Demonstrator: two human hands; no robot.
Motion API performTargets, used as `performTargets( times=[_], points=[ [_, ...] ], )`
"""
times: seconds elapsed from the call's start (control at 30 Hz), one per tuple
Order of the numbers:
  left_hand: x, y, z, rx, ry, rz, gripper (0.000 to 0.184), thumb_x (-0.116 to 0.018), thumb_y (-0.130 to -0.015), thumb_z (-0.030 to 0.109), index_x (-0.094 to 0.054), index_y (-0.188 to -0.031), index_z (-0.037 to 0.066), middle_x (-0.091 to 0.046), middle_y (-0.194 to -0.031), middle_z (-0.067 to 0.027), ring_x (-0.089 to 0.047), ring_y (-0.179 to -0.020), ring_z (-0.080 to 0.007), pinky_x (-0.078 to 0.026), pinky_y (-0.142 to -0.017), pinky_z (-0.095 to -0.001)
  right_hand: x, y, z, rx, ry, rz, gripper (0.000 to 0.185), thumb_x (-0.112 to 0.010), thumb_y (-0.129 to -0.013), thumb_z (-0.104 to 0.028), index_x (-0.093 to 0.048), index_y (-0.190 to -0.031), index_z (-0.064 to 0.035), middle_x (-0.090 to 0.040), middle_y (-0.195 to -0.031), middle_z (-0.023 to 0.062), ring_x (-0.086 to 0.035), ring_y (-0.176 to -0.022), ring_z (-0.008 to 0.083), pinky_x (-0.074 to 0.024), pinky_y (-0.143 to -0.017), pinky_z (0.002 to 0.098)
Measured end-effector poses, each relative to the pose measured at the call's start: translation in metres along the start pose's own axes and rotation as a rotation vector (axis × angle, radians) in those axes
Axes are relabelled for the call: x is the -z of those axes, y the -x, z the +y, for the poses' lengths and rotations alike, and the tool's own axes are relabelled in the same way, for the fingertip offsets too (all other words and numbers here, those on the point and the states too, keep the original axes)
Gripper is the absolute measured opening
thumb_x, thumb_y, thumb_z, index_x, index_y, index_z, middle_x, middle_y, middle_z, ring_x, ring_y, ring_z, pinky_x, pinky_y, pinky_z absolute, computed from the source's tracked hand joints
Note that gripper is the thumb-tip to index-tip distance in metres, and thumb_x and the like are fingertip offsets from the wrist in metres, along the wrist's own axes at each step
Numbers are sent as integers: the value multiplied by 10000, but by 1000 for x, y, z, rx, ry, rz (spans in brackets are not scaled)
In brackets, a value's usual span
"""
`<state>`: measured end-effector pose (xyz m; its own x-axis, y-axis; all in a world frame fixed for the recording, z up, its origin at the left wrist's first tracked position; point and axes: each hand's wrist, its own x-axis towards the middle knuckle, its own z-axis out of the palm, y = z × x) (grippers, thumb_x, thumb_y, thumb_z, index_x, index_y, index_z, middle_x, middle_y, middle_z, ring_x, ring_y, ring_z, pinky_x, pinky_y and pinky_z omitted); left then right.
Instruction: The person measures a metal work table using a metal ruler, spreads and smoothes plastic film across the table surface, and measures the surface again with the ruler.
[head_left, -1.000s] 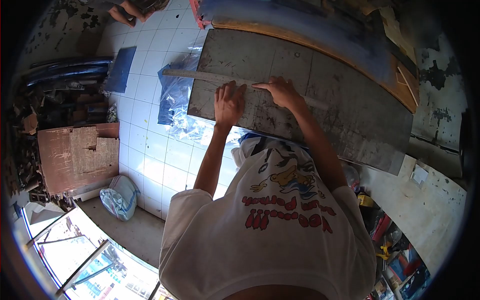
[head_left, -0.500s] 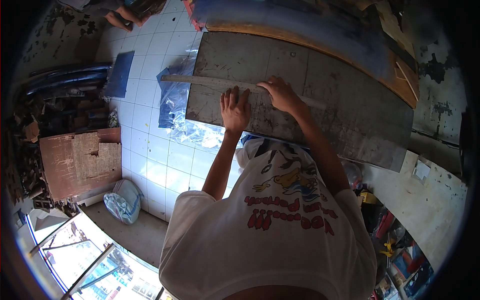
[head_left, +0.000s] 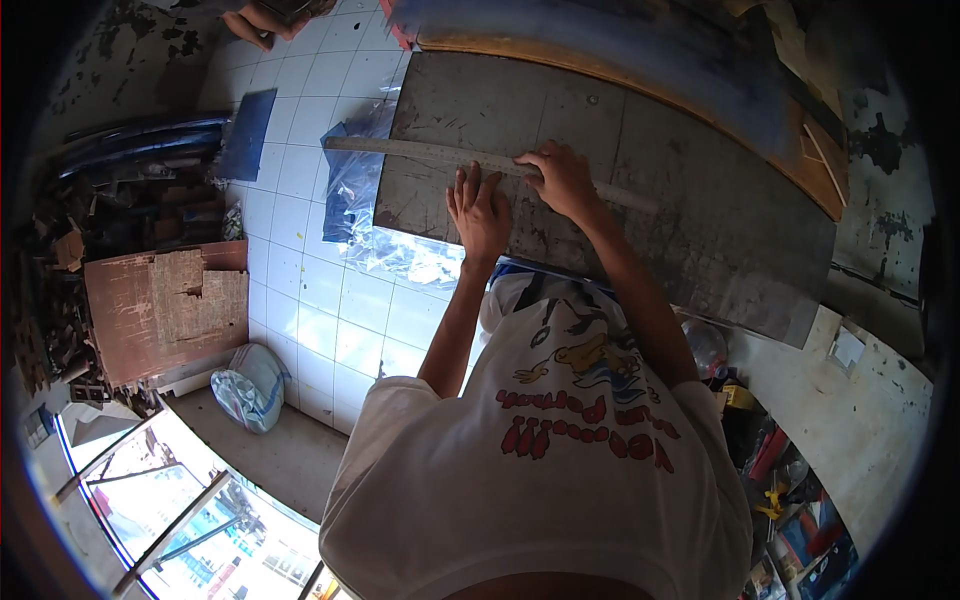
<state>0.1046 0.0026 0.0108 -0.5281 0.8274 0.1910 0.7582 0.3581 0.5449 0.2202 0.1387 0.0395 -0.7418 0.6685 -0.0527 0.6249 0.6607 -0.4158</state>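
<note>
A long, pale, see-through ruler [head_left: 400,149] lies across a dark, scuffed tabletop [head_left: 690,250], its left end sticking out past the table's edge. My left hand [head_left: 482,218] lies flat with fingers stretched, the fingertips at the ruler's near edge. To its right, my right hand [head_left: 562,182] rests over the ruler with curled fingers, thumb and forefinger towards its edge. Whatever small thing these fingers may hold is hidden. Crumpled clear plastic sheeting [head_left: 362,190] hangs at the table's left end, with blue material beneath it.
A wood-edged board [head_left: 640,85] runs along the table's far side. White floor tiles [head_left: 320,290] lie to the left, near a brown panel [head_left: 120,310] and a stuffed white bag [head_left: 250,388]. Another person's legs [head_left: 262,22] show at top left. Mixed tools [head_left: 775,500] sit at lower right.
The view has shifted slightly. My right hand's fingers look more drawn in, with the thumb less stretched along the ruler. My left hand stays beside the ruler, which looks unmoved on the table.
</note>
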Motion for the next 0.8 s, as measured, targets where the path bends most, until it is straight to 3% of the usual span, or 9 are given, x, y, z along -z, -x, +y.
performTargets(
  times=[0.2, 0.63, 0.8],
  points=[
    [-9, 6, 16, 88, -16, 68, 342, -547, -924, 205, -618, -1246, 117, -435, -1491, -158, -299, -1432, -388, -127, -1163, -592, 4, 2, -3, -14, -17, 7, 349, -739, -828, -261, -677, -1170, -277, -610, -1073, 45, -602, -1055, 248, -477, -853, 473],
    [-15, 9, 20, 75, -100, 119, 350, -551, -921, 208, -588, -1256, 115, -451, -1478, -160, -337, -1413, -388, -169, -1147, -598, -1, 1, -3, -38, -37, 5, 370, -741, -825, -229, -655, -1182, -273, -587, -1095, 50, -573, -1090, 252, -459, -868, 506],
    [-16, 8, 22, 80, -125, 135, 337, -549, -921, 205, -596, -1241, 111, -455, -1474, -162, -340, -1413, -383, -176, -1145, -598, -9, -1, -12, -5, 20, 80, 306, -696, -834, -141, -629, -1131, -164, -577, -1084, 81, -566, -1085, 268, -466, -849, 522]
  ],
)
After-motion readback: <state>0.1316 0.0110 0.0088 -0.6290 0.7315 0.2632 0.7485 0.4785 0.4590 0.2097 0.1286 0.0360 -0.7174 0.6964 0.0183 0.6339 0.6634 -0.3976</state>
